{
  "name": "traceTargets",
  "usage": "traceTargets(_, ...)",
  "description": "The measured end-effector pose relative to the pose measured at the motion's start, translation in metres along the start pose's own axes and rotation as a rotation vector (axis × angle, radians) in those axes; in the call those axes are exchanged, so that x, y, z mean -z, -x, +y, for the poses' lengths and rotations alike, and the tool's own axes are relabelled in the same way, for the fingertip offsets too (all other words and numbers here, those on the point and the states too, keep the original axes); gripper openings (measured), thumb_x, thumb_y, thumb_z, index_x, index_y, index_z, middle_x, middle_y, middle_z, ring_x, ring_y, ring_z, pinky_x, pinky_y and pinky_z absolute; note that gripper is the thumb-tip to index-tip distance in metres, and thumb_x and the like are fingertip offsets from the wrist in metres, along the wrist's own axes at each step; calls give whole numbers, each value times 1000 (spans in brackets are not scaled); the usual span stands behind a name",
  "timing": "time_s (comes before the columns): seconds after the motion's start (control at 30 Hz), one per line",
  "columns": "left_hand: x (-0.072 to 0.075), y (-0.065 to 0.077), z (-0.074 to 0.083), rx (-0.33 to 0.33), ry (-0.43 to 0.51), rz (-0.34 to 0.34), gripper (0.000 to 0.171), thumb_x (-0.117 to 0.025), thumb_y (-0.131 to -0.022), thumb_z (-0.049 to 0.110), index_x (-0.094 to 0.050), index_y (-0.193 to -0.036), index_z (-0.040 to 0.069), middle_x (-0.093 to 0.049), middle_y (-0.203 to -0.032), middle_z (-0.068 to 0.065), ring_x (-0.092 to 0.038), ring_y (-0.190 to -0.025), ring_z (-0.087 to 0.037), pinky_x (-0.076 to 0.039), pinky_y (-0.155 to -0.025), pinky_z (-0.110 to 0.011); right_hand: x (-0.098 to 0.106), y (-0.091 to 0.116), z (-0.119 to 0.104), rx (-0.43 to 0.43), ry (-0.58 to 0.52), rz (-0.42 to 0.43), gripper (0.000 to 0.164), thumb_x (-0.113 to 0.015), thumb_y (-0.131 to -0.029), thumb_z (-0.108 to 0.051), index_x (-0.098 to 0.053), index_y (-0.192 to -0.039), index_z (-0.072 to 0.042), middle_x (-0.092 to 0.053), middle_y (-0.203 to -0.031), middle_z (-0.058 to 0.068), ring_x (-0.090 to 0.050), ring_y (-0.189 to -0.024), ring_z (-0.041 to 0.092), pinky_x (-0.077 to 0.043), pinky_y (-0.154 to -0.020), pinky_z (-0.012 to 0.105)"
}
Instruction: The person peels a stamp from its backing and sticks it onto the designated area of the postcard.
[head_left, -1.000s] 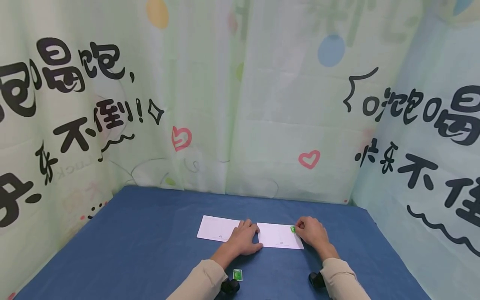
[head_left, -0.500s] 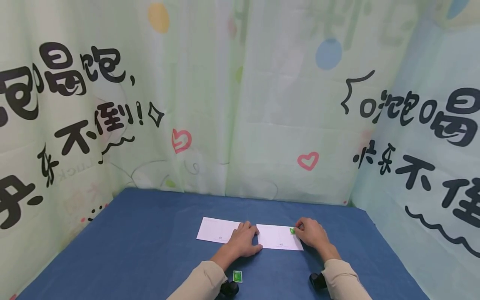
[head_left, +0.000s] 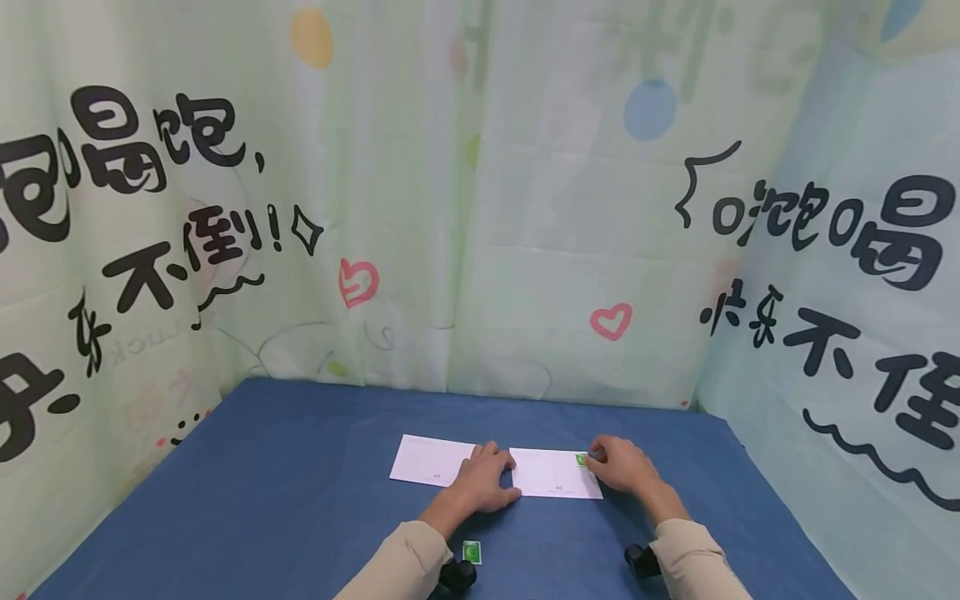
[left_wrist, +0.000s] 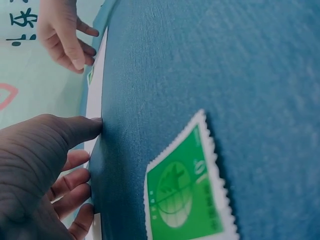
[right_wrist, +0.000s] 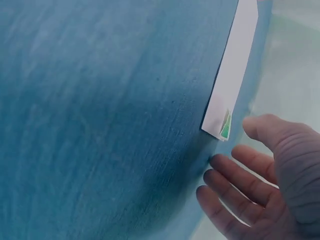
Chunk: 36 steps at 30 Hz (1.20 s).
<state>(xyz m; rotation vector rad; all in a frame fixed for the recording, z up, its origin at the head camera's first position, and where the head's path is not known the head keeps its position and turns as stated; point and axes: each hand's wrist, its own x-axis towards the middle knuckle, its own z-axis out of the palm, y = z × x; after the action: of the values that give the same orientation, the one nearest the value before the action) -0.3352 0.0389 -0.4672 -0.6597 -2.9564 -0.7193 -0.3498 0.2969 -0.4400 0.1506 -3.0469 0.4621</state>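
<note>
Blue-covered table [head_left: 315, 492], two white envelopes end to end, a narrow gap between them. Right-hand envelope [head_left: 555, 477]: a green stamp [right_wrist: 226, 126] sits at its far right corner, seen from the wrist at a steep slant. Right hand [head_left: 624, 465] just beside that corner, thumb and fingers parted and relaxed, grasping nothing; whether a fingertip brushes the stamp's edge is hard to tell from these angles.

Left hand [head_left: 483, 483] rests across the gap, fingers spread, not clenched: thumb at the near edge of the right-hand envelope, other fingers reaching toward the far side. Left-hand envelope [head_left: 427, 461] lies partly behind it, faint small print near its lower edge.

Second stamp [left_wrist: 185, 195] flat on the table beside the left wrist, green, white perforated border, pale globe design. Pale sleeves on both arms. Behind, a light curtain [head_left: 525, 208] with black Chinese characters and pink hearts.
</note>
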Motion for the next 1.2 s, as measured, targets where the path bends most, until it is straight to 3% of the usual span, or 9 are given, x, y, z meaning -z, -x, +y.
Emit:
traceTargets(0.23, -2, 1, -2, 4, 4, 4, 38, -78, -89, 36, -69, -118, 13, -55, -105, -3, -48, -103, -20, -44, -90, -39, -4, 5, -6, 65, 71, -88, 57, -72, -95, -31, -57, -134, 8, -55, -135, 31, -52, -126, 48, -43, -102, 64)
traceTargets(0.73, 1, 4, -1, -17, 12, 13, 36, -78, -90, 36, -69, -116, 13, -53, -101, -2, -46, -96, -18, -43, -85, -36, -4, 16, -22, 124, 65, -162, 57, -74, -94, -30, -59, -134, 7, -56, -138, 27, -49, -132, 47, -39, -107, 64)
traceTargets(1.2, 0, 4, 0, -7, 16, 5, 36, -78, -90, 36, -69, -117, 13, -53, -102, -2, -45, -97, -19, -42, -86, -36, -4, 16, -20, 130, 66, -200, 57, -71, -96, -30, -58, -135, 10, -56, -139, 29, -49, -133, 48, -37, -111, 61)
